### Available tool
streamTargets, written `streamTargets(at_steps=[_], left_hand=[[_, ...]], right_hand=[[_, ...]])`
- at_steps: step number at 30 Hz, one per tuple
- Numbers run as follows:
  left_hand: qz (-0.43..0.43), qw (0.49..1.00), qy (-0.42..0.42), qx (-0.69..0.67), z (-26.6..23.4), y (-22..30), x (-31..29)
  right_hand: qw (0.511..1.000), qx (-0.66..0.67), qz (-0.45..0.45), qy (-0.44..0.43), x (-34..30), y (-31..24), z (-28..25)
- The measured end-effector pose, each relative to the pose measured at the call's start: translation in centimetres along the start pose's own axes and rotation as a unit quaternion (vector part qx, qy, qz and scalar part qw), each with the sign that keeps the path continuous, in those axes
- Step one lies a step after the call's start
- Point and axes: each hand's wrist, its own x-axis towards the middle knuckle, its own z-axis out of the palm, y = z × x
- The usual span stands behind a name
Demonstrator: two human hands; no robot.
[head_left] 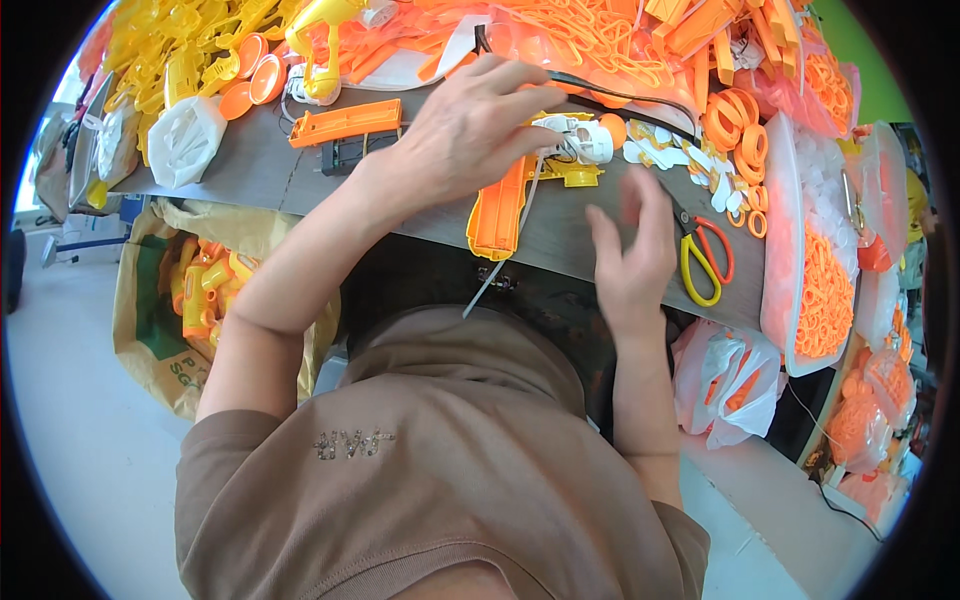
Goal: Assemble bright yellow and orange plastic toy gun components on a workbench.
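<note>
My left hand (483, 128) reaches over a half-assembled toy gun on the grey table, its fingers curled at the white mechanism. The gun's orange grip shell (497, 215) points toward me, and a yellow part (582, 177) shows beside it. A thin white strip (505, 252) runs from under my left fingers past the table edge. Slightly blurred, my right hand (642, 245) hovers to the right of the gun, thumb and fingers apart, nothing in it. Yellow-and-red-handled scissors (705, 262) lie just right of that hand. The left fingers hide part of the mechanism.
Orange and yellow plastic parts (590, 35) heap along the back. White pieces (655, 150) and orange rings (735, 120) lie right, before a clear bin (785, 285). Left are an orange shell (345, 122) and white bag (187, 142). A paper sack (140, 315) of parts stands below.
</note>
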Motion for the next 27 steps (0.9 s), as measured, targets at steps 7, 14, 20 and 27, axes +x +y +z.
streamTargets(at_steps=[7, 14, 20, 27], left_hand=[[-0.033, 0.994, -0.072, 0.081, 0.9, 2.4, -4.4], [-0.015, 0.993, -0.056, 0.103, 1.6, 0.0, -3.7], [-0.001, 0.994, -0.045, 0.095, 1.6, -0.6, -3.4], [-0.051, 0.989, 0.038, -0.132, -2.7, 4.6, -5.9]], right_hand=[[0.889, 0.249, 0.266, -0.279, -8.7, -2.7, 2.8], [0.803, 0.433, 0.304, -0.273, -7.2, -2.7, 2.2], [0.883, 0.231, 0.209, -0.352, -8.2, -1.4, -0.1], [0.988, -0.093, 0.105, -0.058, -3.6, 1.0, -8.5]])
